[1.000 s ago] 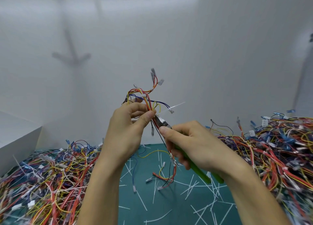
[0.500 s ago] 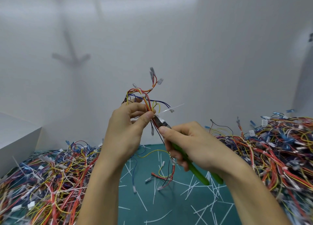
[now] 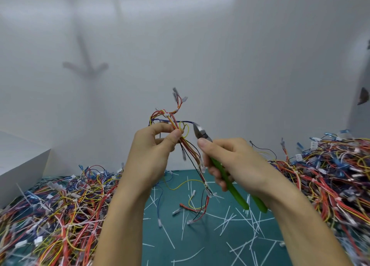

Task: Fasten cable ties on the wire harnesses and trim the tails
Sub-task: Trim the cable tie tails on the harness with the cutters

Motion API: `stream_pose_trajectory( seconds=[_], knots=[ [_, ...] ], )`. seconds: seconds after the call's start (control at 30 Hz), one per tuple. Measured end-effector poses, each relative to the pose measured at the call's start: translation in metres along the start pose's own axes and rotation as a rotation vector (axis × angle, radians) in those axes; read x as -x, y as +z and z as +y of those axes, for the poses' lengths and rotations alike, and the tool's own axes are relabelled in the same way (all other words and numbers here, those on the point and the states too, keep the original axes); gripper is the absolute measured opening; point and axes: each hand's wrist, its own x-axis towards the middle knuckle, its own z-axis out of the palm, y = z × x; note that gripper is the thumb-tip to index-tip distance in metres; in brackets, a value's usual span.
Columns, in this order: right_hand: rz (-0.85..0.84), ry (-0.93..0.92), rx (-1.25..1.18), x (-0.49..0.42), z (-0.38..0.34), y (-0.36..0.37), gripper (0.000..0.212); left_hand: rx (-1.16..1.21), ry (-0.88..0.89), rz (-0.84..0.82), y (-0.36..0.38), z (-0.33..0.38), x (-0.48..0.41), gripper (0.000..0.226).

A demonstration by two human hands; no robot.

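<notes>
Head view: left hand (image 3: 152, 153) pinches a wire harness (image 3: 176, 123); right hand (image 3: 232, 161) grips green-handled cutters (image 3: 226, 171) beside it

white box (image 3: 22, 163) at left, teal mat (image 3: 210, 237), blurred dark shape (image 3: 362, 96), perhaps a clip.

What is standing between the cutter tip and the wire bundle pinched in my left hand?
Nothing visible. The cutters in the right hand sit just right of the harness the left hand pinches, with only air between; the harness's own blue wire reaches the tip.
</notes>
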Motion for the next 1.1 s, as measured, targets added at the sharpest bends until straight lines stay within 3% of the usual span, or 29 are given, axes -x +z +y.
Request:
stream_pose_trajectory(
  seconds=[0.17,0.3,0.53,0.67,0.8,1.0,1.1],
  knots=[
    [0.177,-0.122,0.118,-0.002,0.003,-0.003,0.028,0.107,-0.098,-0.015,-0.001,0.002,0.001,0.013],
    [0.187,-0.158,0.174,-0.003,0.005,0.002,0.013,0.195,-0.147,-0.063,-0.001,0.006,0.003,0.017],
    [0.217,-0.236,0.122,-0.005,0.006,0.009,0.02,0.373,-0.199,-0.148,0.014,0.012,0.007,0.026],
    [0.183,-0.198,0.136,-0.003,0.006,0.002,0.019,0.748,-0.382,-0.181,0.011,0.016,0.003,0.029],
    [0.093,-0.134,0.191,-0.001,0.004,-0.002,0.027,0.975,-0.521,-0.207,0.002,0.017,-0.001,0.05],
    [0.233,-0.144,0.281,-0.003,0.005,0.003,0.023,1.092,-0.584,-0.223,0.001,0.013,-0.003,0.048],
    [0.157,-0.103,0.223,-0.001,0.004,0.0,0.02,1.145,-0.591,-0.271,-0.001,0.014,-0.002,0.05]
  ],
)
